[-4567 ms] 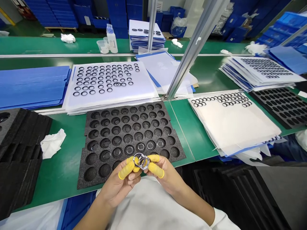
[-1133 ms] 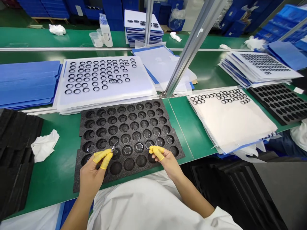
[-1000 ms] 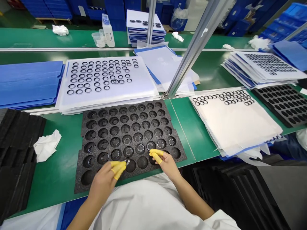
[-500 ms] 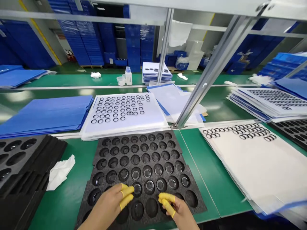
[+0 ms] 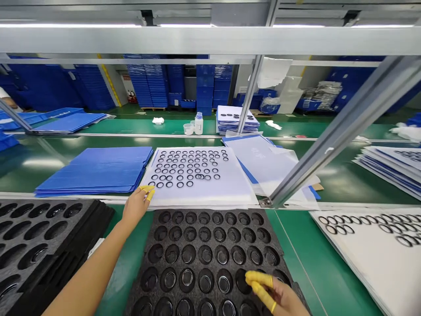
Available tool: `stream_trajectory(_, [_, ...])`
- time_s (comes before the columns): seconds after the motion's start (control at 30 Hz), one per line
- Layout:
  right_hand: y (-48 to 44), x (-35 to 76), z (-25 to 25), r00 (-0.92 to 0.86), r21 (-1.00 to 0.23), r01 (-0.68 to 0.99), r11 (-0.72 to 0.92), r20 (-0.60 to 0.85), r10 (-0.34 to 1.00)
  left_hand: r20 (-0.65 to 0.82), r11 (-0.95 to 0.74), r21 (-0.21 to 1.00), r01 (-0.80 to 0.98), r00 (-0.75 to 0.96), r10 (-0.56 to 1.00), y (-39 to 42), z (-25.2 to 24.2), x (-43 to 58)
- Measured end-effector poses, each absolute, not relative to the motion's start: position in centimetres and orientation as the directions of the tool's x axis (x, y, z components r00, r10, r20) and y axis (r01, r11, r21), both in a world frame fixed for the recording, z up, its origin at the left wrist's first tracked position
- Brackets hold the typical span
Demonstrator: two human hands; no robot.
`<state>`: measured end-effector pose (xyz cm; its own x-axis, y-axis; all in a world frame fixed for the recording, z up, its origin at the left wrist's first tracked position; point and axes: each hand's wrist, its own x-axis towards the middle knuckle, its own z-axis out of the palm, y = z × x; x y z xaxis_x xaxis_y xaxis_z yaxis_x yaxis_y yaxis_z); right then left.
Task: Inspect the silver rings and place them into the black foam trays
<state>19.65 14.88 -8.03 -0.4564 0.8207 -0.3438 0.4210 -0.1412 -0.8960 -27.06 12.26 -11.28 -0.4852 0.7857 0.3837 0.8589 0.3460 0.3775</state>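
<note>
My left hand (image 5: 137, 202), with yellow finger cots on its fingertips, reaches to the left front edge of a white sheet (image 5: 223, 193) laid with rows of thin black rings (image 5: 180, 184). Its thumb and fingertip are slightly apart, close to the nearest corner ring; nothing shows between them. My right hand (image 5: 276, 292), also in yellow finger cots, is over a black foam tray (image 5: 197, 221) with round pockets. Its fingertips are pinched together above one pocket; anything between them is hidden. Dark, glossy round pieces (image 5: 224, 283) lie in many pockets.
Stacked black foam trays (image 5: 46, 232) stand at left. Blue sheets (image 5: 95, 169) lie beside the ring sheet. A metal post (image 5: 332, 140) slants up at right, near another white sheet (image 5: 358, 259) with rings. A white bottle (image 5: 198, 123) stands farther back.
My left hand has moved from the foam tray up to the ring sheet's left front edge. My right hand stays pinched over the tray. The head view has shifted.
</note>
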Motion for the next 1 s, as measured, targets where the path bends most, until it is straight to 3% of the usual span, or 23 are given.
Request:
stream_trajectory(0.17, [21.6, 13.0, -6.2, -0.618, -0.861, 0.403, 0.311, -0.006, 0.786, 0.312, 0.431, 0.288, 0.855, -0.509, 0.802, 14.9, -11.5, -29.7])
stream_trajectory(0.27, [25.1, 7.3, -5.5, -0.712, -0.702, 0.403, 0.588, 0.163, 0.683, 0.303, 0.43, 0.255, 0.866, -0.494, 0.815, 15.4, -11.8, -29.5])
stream_trajectory(0.57, [30.6, -5.5, -8.1, -0.714, -0.427, 0.51, 0.747, 0.275, 0.644, 0.296, 0.437, 0.155, 0.886, -0.464, 0.835, 16.1, -12.6, -30.0])
stream_trajectory(1.0, [32.1, -5.7, -9.8, -0.823, -0.103, 0.469, 0.877, 0.307, 0.477, 0.353, 0.277, 0.09, 0.957, -0.291, 0.889, 17.2, -13.8, -29.1])
